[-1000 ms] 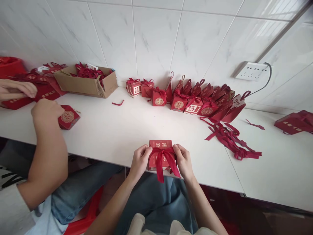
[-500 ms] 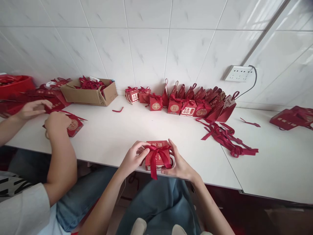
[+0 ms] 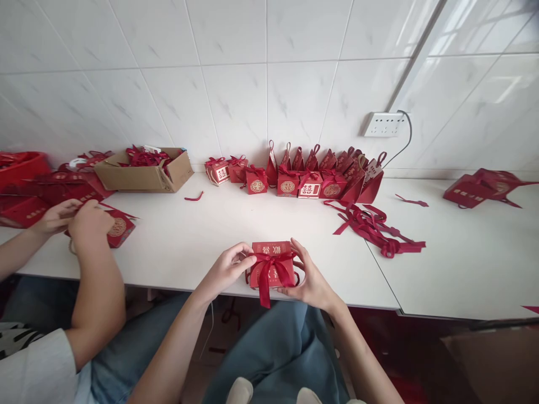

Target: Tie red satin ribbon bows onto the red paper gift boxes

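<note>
A small red gift box point(image 3: 259, 275) with pale gold characters sits at the table's front edge before me. Across its top lies a dark red satin ribbon bow point(image 3: 273, 264), one tail hanging over the front. My left hand point(image 3: 229, 269) is at the left side, thumb and forefinger closed on the bow's left loop. My right hand point(image 3: 311, 278) clasps the box's right side, thumb low at the front corner and fingers along the far edge. Thin dark red cord shows at both sides of the box.
Red gift boxes point(image 3: 309, 185) line the tiled wall. Loose ribbons point(image 3: 379, 230) lie to the right, before more red boxes point(image 3: 469, 191). Leftward stand a cardboard box point(image 3: 138, 178) of ribbons and a red basket point(image 3: 25, 171). A co-worker's hands point(image 3: 86, 221) handle another red box.
The view has shifted slightly to the right. Both my hands stay at the box and bow with little change. The co-worker's hands have come closer together over their box.
</note>
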A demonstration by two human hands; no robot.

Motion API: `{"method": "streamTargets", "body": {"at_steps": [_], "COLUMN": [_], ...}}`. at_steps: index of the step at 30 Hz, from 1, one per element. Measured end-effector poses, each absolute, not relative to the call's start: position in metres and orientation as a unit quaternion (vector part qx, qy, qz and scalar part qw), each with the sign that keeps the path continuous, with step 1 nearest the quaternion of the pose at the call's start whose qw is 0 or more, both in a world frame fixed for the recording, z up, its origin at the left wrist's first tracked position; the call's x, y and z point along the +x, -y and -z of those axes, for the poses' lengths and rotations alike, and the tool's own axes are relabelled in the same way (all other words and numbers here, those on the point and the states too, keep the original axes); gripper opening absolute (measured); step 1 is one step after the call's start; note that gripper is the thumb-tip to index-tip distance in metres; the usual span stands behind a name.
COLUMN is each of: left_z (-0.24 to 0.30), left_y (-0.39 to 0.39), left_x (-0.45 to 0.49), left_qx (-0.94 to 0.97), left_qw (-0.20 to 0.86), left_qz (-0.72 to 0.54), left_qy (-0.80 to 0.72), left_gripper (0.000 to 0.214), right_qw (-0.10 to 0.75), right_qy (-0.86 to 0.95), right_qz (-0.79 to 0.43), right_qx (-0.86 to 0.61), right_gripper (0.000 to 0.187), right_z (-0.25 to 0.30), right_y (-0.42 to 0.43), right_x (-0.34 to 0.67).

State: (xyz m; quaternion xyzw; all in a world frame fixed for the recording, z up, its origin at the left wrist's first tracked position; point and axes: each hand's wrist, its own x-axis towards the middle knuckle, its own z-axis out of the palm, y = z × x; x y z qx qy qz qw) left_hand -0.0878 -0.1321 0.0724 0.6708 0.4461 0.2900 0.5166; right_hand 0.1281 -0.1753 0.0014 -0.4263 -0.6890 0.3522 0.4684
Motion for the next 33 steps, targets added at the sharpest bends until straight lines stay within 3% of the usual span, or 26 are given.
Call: {"method": "streamTargets", "body": {"at_steps": [5, 9, 16, 19, 22, 33], "left_z": [-0.07, -0.076, -0.096, -0.097, -0.093, -0.092], "left_y": [0.144, 0.147, 0.18, 0.205, 0.224, 0.228], "left_x": [-0.072, -0.053, -0.006, 0.018, 0.039, 0.075], "left_qx": [0.588, 0.647, 0.768, 0.825, 0.85, 0.839], "left_qw": [0.557, 0.516, 0.231, 0.088, 0.02, 0.064], "left_qz": [-0.346, -0.323, -0.48, -0.497, -0.497, -0.533], "left_qy": [-0.473, -0.459, -0.355, -0.253, -0.176, -0.091], "left_gripper": [0.03, 0.032, 0.016, 0.013, 0.012, 0.013], "right_qw": [0.483, 0.487, 0.506, 0.547, 0.59, 0.612], "right_qy": [0.695, 0.701, 0.696, 0.676, 0.643, 0.581], "right_qz": [-0.285, -0.246, -0.143, -0.062, -0.01, 0.038], "right_qx": [-0.451, -0.459, -0.49, -0.49, -0.487, -0.536], "right_gripper": [0.1, 0.098, 0.097, 0.095, 0.096, 0.097], "right_z": [-0.013, -0.024, -0.031, -0.031, -0.031, -0.024], "right_y": [0.186, 0.195, 0.221, 0.235, 0.25, 0.302], "right_x": [0.147, 0.159, 0.177, 0.184, 0.191, 0.228]}}
